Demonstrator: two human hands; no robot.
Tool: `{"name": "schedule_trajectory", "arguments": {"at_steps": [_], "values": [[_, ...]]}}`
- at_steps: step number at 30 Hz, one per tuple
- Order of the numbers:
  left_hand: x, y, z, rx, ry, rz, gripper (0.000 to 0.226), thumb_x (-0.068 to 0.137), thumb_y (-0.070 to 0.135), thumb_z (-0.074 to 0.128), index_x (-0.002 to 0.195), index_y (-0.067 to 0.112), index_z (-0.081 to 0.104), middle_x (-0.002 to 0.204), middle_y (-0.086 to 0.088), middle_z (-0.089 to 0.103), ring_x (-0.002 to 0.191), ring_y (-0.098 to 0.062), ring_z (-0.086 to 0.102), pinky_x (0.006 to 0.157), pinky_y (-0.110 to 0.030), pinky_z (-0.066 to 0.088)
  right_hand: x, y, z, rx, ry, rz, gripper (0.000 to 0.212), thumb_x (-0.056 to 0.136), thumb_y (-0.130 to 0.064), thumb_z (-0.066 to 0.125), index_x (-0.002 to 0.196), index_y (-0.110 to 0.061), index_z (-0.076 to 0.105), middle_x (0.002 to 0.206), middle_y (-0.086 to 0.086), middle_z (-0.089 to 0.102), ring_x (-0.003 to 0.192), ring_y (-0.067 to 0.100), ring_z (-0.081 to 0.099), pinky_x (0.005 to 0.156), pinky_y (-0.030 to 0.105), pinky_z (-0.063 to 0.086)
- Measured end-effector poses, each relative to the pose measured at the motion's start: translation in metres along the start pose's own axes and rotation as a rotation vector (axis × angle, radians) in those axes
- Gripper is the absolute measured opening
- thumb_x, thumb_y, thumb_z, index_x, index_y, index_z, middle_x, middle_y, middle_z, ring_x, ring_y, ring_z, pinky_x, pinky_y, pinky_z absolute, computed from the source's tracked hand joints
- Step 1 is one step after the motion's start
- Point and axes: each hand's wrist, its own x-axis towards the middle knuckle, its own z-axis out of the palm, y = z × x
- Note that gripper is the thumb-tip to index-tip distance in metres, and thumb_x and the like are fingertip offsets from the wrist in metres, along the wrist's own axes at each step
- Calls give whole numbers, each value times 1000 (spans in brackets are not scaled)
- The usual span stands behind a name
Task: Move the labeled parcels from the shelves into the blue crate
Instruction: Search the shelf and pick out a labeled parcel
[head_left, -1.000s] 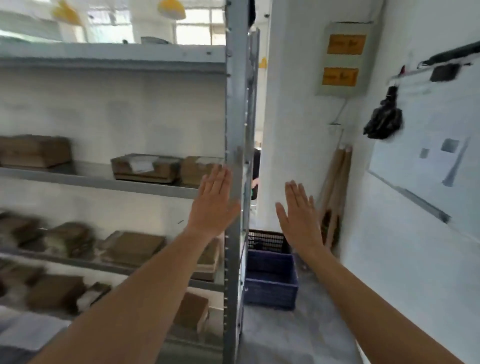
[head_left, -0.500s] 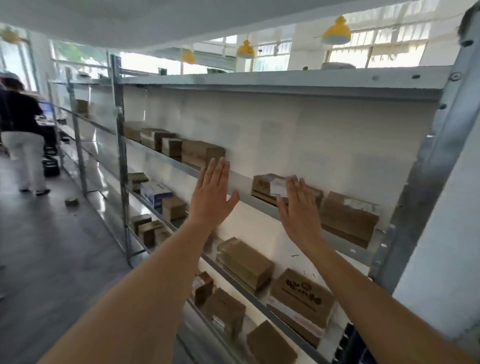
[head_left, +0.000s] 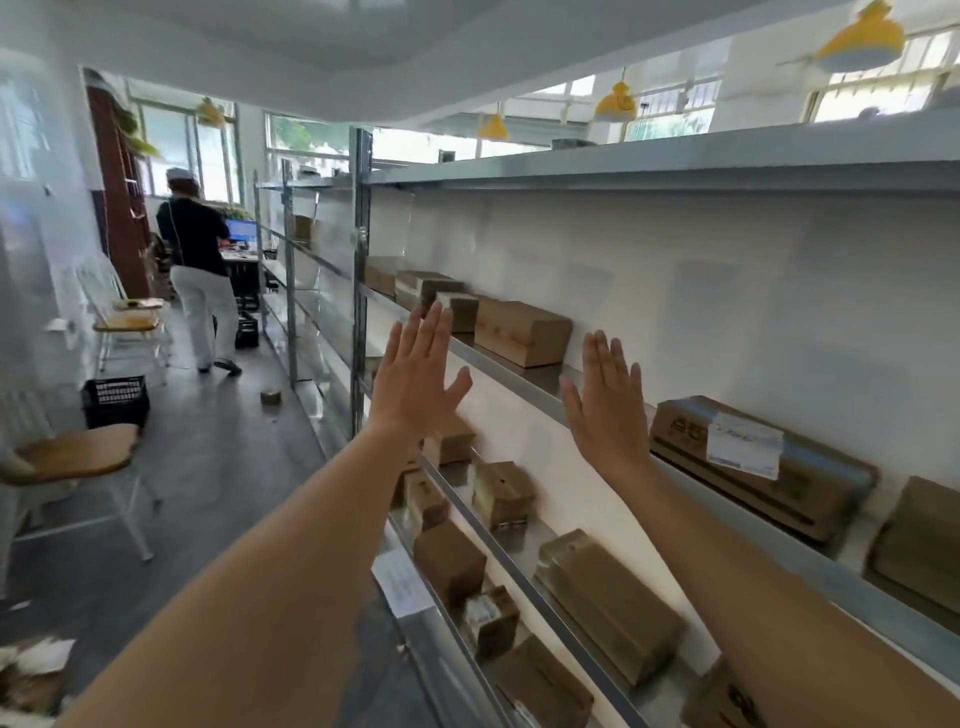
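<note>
Parcels on metal shelves (head_left: 524, 387), both hands raised empty in front of them.

Shelves run from 10 to 4 o'clock; brown boxes sit on every tier. Labeled parcel (head_left: 763, 460), long, with a white label, lies on the upper tier just at 3 o'clock of the right hand (head_left: 605, 410), apart from it. Left hand (head_left: 415, 376) is at 9 o'clock of the right. Both are flat, fingers spread, gripping nothing. A plain box (head_left: 522, 332) sits between them, farther back.
</note>
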Motion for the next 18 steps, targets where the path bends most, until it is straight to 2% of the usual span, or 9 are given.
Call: {"name": "schedule_trajectory", "arguments": {"at_steps": [9, 18], "values": [[62, -64, 59, 23, -21, 35, 73, 98, 48, 27, 153, 13, -5, 161, -6, -9, 148, -22, -14, 121, -41, -4, 90, -21, 70, 8, 37, 46, 63, 103, -41, 25, 155, -9, 9, 163, 9, 9, 151, 25, 5, 122, 47, 8], [163, -85, 142, -2, -23, 132, 72, 99, 46, 32, 153, 12, -1, 162, -6, -6, 148, -22, -12, 120, -37, -8, 187, 4, 139, 35, 97, 39, 61, 104, -40, 27, 155, -12, 9, 163, 5, 7, 151, 23, 3, 121, 41, 3]]}}
